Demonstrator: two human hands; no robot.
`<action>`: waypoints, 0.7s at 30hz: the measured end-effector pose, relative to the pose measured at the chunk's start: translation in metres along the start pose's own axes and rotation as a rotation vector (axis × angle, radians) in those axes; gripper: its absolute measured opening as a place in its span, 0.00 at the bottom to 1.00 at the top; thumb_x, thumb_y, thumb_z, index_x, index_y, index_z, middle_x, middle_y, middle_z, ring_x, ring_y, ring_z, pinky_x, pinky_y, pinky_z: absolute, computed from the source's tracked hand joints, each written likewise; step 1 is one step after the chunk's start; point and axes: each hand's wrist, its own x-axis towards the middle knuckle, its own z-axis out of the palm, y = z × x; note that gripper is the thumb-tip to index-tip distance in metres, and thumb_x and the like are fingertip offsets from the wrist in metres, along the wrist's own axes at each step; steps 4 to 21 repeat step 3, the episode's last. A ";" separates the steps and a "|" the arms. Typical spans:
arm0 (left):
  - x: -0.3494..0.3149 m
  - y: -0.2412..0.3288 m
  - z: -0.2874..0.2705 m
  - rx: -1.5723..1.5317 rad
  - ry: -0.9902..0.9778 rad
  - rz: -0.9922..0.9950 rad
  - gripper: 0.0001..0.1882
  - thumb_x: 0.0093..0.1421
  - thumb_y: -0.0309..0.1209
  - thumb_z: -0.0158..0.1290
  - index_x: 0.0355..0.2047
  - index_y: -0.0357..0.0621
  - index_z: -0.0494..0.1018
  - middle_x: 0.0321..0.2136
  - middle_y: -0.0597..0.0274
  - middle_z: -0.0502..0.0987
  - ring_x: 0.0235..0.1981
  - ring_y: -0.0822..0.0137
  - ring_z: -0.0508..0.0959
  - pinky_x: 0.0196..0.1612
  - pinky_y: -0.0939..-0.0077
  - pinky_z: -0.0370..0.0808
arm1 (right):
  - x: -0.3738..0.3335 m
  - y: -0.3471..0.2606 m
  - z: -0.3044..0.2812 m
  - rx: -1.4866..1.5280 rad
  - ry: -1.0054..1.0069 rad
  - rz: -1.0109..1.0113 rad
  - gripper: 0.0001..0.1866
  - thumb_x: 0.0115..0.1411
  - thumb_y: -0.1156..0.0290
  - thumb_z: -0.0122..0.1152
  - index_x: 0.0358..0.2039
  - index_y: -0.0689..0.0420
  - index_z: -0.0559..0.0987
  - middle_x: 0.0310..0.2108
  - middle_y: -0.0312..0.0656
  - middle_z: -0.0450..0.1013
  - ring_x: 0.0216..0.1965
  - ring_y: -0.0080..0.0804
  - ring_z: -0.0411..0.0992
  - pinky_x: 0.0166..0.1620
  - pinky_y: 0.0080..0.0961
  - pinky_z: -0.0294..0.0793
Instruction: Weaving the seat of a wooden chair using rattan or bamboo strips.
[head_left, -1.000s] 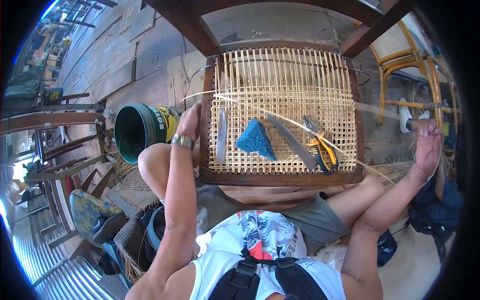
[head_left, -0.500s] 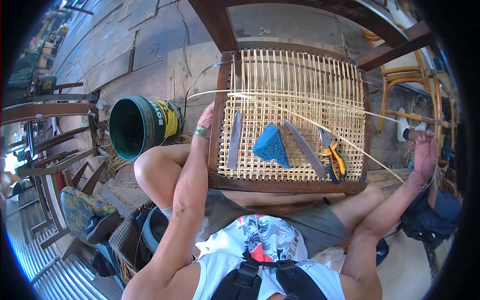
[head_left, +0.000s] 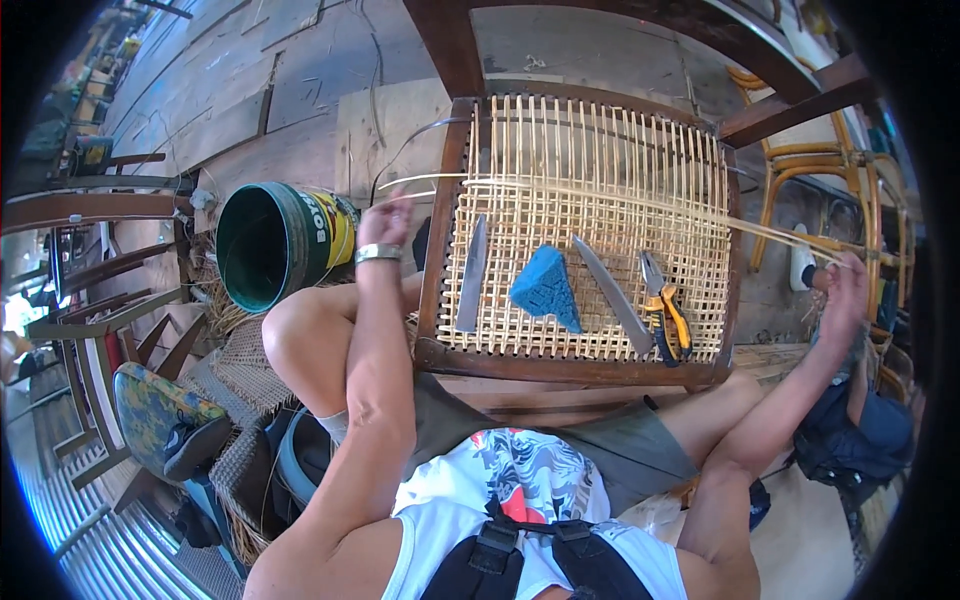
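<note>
A dark wooden chair frame (head_left: 575, 372) lies across my lap, its seat woven with pale cane (head_left: 620, 230). Loose cane strands (head_left: 775, 230) cross the weave and stick out on both sides. My right hand (head_left: 848, 290), out beyond the right rail, is closed with the fingertips pinching the strand ends. My left hand (head_left: 386, 225) is raised just beyond the left rail, near the strands' left tip; motion blurs its fingers. On the weave rest a blade (head_left: 473, 275), a blue foam-like wedge (head_left: 546, 288), a second blade (head_left: 612, 297) and pliers with yellow-black handles (head_left: 668, 320).
A dark green bucket (head_left: 290, 245) lies tipped beside my left knee. Wooden chair frames (head_left: 90, 215) and a patterned cushion (head_left: 160, 415) stand at the left. A rattan chair (head_left: 815, 160) is at the far right, with a dark bag (head_left: 850, 430) nearer me.
My left hand has left the frame's left rail and risen toward the strands' left end. The slanting strand on the right has swung up alongside the others, now gathered at my right hand.
</note>
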 end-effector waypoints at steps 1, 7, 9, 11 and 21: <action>0.007 0.007 0.002 -0.067 0.193 0.181 0.15 0.68 0.23 0.39 0.51 0.33 0.69 0.44 0.46 0.77 0.35 0.59 0.79 0.42 0.62 0.83 | 0.000 0.005 0.000 -0.535 0.124 -0.031 0.14 0.71 0.65 0.56 0.54 0.56 0.77 0.48 0.41 0.77 0.43 0.25 0.72 0.47 0.27 0.71; 0.019 0.054 -0.021 -0.029 0.155 0.246 0.16 0.67 0.21 0.41 0.53 0.32 0.68 0.44 0.46 0.77 0.33 0.59 0.79 0.40 0.62 0.83 | 0.012 0.030 0.019 -0.510 0.001 -0.149 0.17 0.71 0.63 0.56 0.57 0.53 0.75 0.47 0.40 0.77 0.50 0.26 0.73 0.58 0.34 0.70; 0.019 0.054 -0.021 -0.029 0.155 0.246 0.16 0.67 0.21 0.41 0.53 0.32 0.68 0.44 0.46 0.77 0.33 0.59 0.79 0.40 0.62 0.83 | 0.012 0.030 0.019 -0.510 0.001 -0.149 0.17 0.71 0.63 0.56 0.57 0.53 0.75 0.47 0.40 0.77 0.50 0.26 0.73 0.58 0.34 0.70; 0.019 0.054 -0.021 -0.029 0.155 0.246 0.16 0.67 0.21 0.41 0.53 0.32 0.68 0.44 0.46 0.77 0.33 0.59 0.79 0.40 0.62 0.83 | 0.012 0.030 0.019 -0.510 0.001 -0.149 0.17 0.71 0.63 0.56 0.57 0.53 0.75 0.47 0.40 0.77 0.50 0.26 0.73 0.58 0.34 0.70; 0.019 0.054 -0.021 -0.029 0.155 0.246 0.16 0.67 0.21 0.41 0.53 0.32 0.68 0.44 0.46 0.77 0.33 0.59 0.79 0.40 0.62 0.83 | 0.012 0.030 0.019 -0.510 0.001 -0.149 0.17 0.71 0.63 0.56 0.57 0.53 0.75 0.47 0.40 0.77 0.50 0.26 0.73 0.58 0.34 0.70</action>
